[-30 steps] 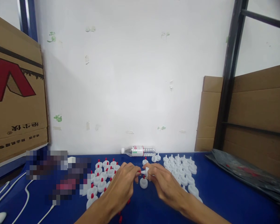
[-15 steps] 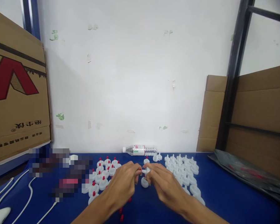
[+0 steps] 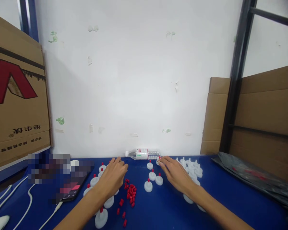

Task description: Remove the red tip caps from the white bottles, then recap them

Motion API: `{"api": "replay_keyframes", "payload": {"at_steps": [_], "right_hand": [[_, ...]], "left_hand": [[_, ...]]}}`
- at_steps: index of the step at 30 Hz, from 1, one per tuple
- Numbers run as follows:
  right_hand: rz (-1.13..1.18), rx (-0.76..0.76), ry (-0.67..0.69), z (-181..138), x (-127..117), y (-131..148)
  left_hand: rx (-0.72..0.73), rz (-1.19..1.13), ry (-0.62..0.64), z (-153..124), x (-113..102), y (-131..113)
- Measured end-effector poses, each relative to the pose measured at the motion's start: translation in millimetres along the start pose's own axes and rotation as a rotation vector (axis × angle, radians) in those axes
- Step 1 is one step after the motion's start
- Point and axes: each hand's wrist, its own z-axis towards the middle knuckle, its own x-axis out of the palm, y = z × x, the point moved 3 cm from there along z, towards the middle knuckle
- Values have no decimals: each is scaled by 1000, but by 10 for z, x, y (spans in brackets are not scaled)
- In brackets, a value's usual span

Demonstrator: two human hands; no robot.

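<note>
My right hand (image 3: 174, 172) reaches to the back, its thumb and fingertips closed on a white nozzle cap with a red tip (image 3: 158, 161), beside the lying bottle. Several more red-tipped white caps (image 3: 148, 186) stand upright in the middle, left of that hand. Curled over the left group of red-tipped caps (image 3: 101, 218) is my left hand (image 3: 114, 174); its fingertips are hidden, so what they hold cannot be made out. Small loose red tips (image 3: 131, 193) lie in a pile right of my left hand. White nozzle caps without red tips (image 3: 190, 167) are partly behind my right hand.
A clear plastic bottle (image 3: 141, 154) lies along the white wall. At the left are a phone (image 3: 79, 180) with a white cable (image 3: 50, 214) and a large cardboard box (image 3: 19, 121). A grey plastic bag (image 3: 252, 175) lies at the right, near cardboard sheets (image 3: 216, 121).
My hands were together in the middle around a white piece and have parted. The left moved left over the red-tipped caps; the right went back to a red-tipped cap near the bottle.
</note>
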Motion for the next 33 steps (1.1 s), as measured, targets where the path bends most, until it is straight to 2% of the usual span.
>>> {"api": "replay_keyframes", "payload": {"at_steps": [7,14,17,28,33], "right_hand": [[-26,20,114,-17,58,-5],[-11,144,0,33,-87,-99],[5,155,-7,46,-110,-175],[43,146,196,-11,105,-405],[60,131,261,-10,143,-416]], "left_hand": [[-7,-29,63,-35,42,-50],[-9,-68,110,-48,98,-36],[-1,-77,108,-49,122,-31],[-16,-72,11,-40,34,-45],[-15,-63,-22,-41,17,-61]]}}
